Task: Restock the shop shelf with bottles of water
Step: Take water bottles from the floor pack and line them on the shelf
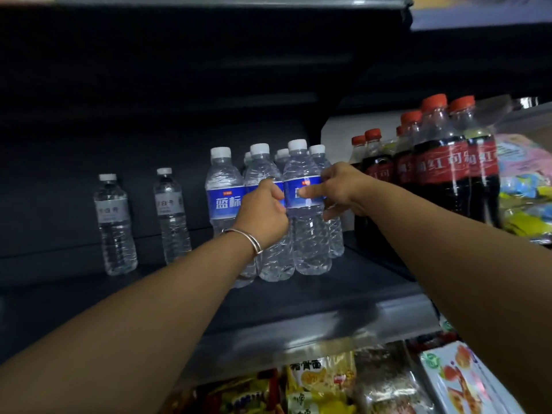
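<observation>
Several blue-labelled water bottles stand in a cluster on the dark shelf (343,282). My left hand (264,212), with a silver bracelet at the wrist, grips the middle front bottle (270,258) around its label. My right hand (340,188) holds the right front bottle (307,234), thumb across the blue label and fingers round its far side. Another blue-labelled bottle (224,186) stands just left of my left hand. Both held bottles stand upright on the shelf.
Two clear bottles with pale labels (115,225) (171,216) stand apart at the left. Cola bottles with red caps (448,171) crowd the right side. Snack packets (322,383) fill the shelf below. The shelf's front lip (298,333) runs across below my arms.
</observation>
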The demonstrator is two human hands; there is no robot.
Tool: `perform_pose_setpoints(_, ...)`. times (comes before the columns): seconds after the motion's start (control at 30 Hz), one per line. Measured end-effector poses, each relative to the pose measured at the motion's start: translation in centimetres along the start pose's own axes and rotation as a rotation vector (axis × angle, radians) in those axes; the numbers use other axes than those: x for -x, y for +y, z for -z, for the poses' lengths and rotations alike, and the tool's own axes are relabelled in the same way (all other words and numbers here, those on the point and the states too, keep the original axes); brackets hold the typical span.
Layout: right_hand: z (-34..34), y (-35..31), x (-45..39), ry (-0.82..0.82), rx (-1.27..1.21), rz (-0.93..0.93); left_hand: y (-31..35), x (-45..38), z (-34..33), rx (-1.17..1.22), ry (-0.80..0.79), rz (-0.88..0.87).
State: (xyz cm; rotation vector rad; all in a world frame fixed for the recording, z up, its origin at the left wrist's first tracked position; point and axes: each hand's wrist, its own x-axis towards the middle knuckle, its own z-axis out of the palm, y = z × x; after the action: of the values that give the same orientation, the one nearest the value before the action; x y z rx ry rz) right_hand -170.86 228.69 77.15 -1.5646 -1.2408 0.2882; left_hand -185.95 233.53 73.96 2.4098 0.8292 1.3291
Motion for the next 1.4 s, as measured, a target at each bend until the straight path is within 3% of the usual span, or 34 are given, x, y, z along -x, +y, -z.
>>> perform_pose_setpoints(0.5,-1.6,1.3,0.3,0.158,0.046,0.054,0.1,0.9,0.0,0.073,-0.055,0.020)
perform_pose_setpoints(0.63,-1.6,1.6,3.0,0.234,0.338,0.144,0.3,2.2,-0.6,0.097,-0.094,-0.030)
perform_pose_setpoints(0.93,-2.1,5.2,15.5,0.393,0.994,0.416,1.3,11.0,-1.9,-0.160,-0.119,-0.316)
perform_pose_setpoints(1.1,-4.7,10.2,24.0,0.447,1.050,0.482,0.0,20.0,-3.6,-0.161,-0.153,-0.453)
perform_pose_setpoints(1.23,-7.3,16.2,30.6,0.371,1.093,0.344,-3.2,27.7,-7.7,-0.117,-0.223,-0.499)
perform_pose_setpoints(1.4,-10.8,27.1,37.7,0.227,1.088,0.213,-8.4,37.5,-15.7,-0.083,-0.425,-0.465)
